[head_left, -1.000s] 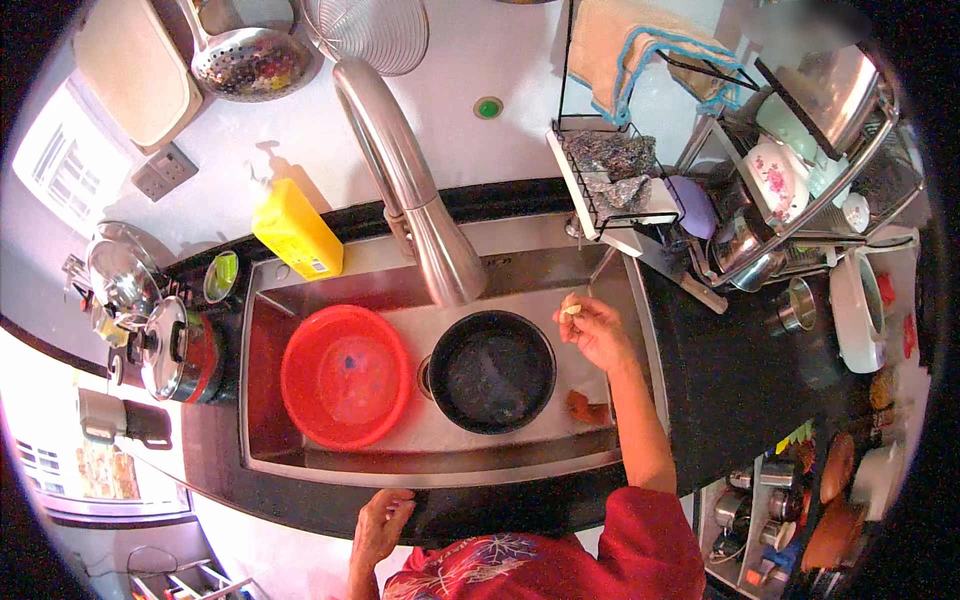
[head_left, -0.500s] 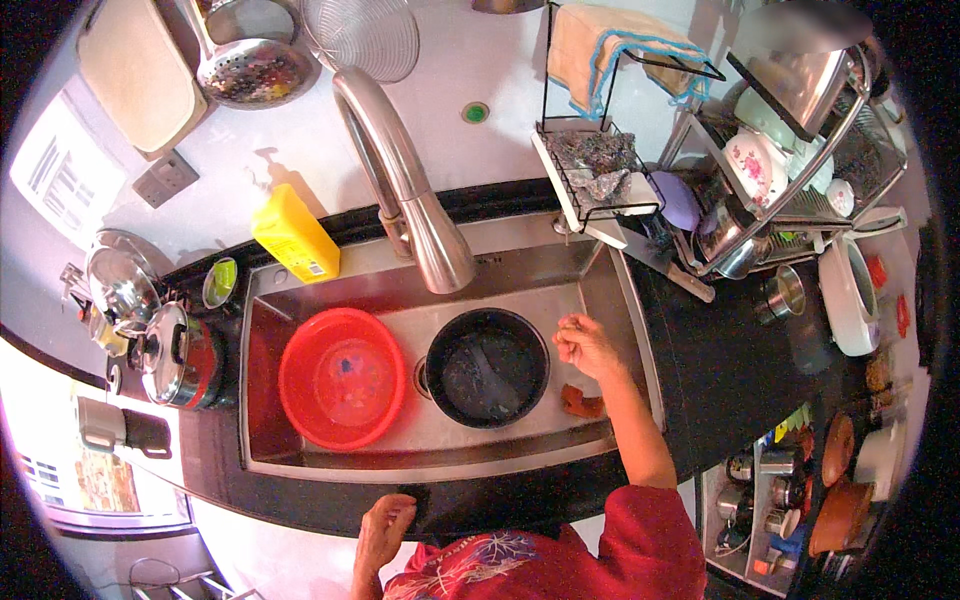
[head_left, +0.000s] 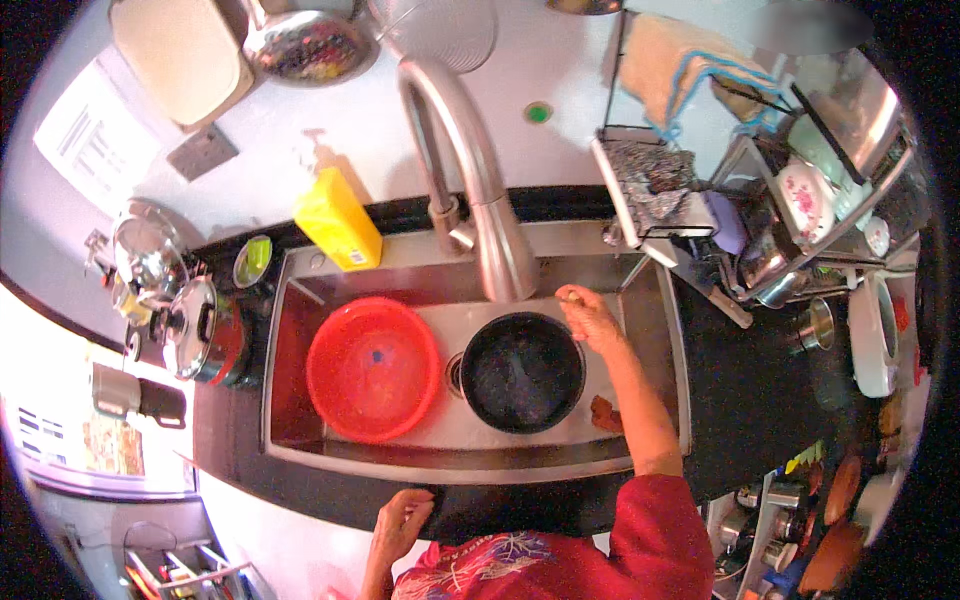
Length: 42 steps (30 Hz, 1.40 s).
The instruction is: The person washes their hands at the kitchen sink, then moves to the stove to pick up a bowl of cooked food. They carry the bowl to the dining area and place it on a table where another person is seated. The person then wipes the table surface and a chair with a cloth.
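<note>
My right hand is closed over the far right rim of a black pot, near the tap head; anything in its fingers is too small to make out. The pot stands in the steel sink with dark water and a blurred, long shape inside. To its left sits a red plastic basin with water and a small blue spot. A reddish-brown scrap, possibly a scrubbing pad, lies on the sink floor beside my right forearm. My left hand hangs by the counter's front edge, fingers loosely bent and holding nothing visible.
The curved tap reaches over the sink. A yellow bottle stands behind the basin. Lidded pots are at the left. A knife, a dish rack with bowls and a steel cup occupy the right counter.
The whole view has shifted, moving the scene rightward. My right hand has moved away from the sink's right side, toward the tap and the pot's far rim. My left hand stays by the counter edge.
</note>
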Each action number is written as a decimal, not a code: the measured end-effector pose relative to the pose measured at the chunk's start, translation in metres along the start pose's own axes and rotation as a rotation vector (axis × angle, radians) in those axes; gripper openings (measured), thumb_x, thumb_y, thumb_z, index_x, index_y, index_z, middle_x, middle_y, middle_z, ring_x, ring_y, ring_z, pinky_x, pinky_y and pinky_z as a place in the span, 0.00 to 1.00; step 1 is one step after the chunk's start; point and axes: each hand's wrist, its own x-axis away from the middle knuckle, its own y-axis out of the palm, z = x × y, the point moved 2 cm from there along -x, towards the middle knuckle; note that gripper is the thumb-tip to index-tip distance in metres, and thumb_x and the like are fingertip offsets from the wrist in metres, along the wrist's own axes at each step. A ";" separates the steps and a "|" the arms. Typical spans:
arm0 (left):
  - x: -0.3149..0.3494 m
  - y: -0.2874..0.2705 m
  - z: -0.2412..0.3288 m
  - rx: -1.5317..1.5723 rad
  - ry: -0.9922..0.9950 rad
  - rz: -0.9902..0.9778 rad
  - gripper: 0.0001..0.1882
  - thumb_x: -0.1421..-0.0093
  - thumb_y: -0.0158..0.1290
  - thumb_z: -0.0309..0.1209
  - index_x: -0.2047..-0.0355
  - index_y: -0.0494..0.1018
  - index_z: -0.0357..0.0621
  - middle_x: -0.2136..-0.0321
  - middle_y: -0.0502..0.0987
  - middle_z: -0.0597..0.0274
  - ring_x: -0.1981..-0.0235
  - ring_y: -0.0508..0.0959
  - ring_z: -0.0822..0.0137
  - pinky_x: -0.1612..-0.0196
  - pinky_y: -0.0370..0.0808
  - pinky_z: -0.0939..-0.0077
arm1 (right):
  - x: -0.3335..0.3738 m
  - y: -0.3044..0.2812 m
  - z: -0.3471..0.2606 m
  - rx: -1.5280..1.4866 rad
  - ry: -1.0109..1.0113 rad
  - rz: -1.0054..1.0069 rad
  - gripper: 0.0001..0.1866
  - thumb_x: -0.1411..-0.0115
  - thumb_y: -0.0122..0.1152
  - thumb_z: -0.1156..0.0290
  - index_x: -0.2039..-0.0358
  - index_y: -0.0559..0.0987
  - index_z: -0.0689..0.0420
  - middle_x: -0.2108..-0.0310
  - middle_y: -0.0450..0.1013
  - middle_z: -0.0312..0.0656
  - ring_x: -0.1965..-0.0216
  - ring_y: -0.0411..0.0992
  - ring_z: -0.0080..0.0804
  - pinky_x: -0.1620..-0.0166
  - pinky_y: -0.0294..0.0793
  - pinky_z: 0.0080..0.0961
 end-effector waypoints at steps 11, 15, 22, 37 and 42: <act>0.003 0.004 -0.010 0.008 -0.114 0.003 0.10 0.44 0.53 0.31 0.64 0.74 0.39 0.69 0.77 0.57 0.69 0.76 0.66 0.66 0.73 0.74 | -0.009 -0.097 0.102 0.245 0.336 0.485 0.16 0.40 0.45 0.72 0.51 0.64 0.46 0.81 0.58 0.32 0.87 0.52 0.20 0.86 0.53 0.19; 0.003 0.001 -0.005 -0.001 -0.145 -0.008 0.11 0.44 0.53 0.31 0.63 0.73 0.39 0.69 0.77 0.56 0.69 0.77 0.66 0.66 0.73 0.73 | -0.023 -0.146 0.176 0.248 0.309 0.570 0.19 0.39 0.41 0.71 0.47 0.62 0.45 0.81 0.62 0.37 0.86 0.60 0.26 0.85 0.60 0.23; 0.001 -0.003 0.003 -0.035 -0.154 -0.005 0.10 0.44 0.52 0.31 0.63 0.73 0.39 0.69 0.77 0.55 0.68 0.77 0.65 0.66 0.73 0.73 | -0.040 -0.136 0.147 0.135 0.131 0.561 0.30 0.41 0.38 0.77 0.39 0.51 0.42 0.77 0.68 0.44 0.82 0.69 0.30 0.83 0.68 0.23; 0.015 -0.001 -0.007 0.002 -0.029 0.030 0.12 0.44 0.52 0.32 0.62 0.72 0.39 0.67 0.76 0.52 0.67 0.77 0.60 0.63 0.74 0.70 | 0.019 0.027 -0.026 0.537 -0.372 0.083 0.09 0.42 0.53 0.67 0.68 0.73 0.60 0.81 0.67 0.32 0.85 0.60 0.16 0.82 0.57 0.15; 0.024 -0.005 -0.012 0.002 -0.091 0.030 0.12 0.43 0.52 0.32 0.62 0.73 0.39 0.67 0.77 0.53 0.66 0.77 0.62 0.62 0.73 0.70 | -0.046 0.084 -0.076 0.466 -0.702 -0.019 0.19 0.41 0.52 0.65 0.50 0.68 0.57 0.66 0.69 0.37 0.74 0.65 0.19 0.72 0.67 0.18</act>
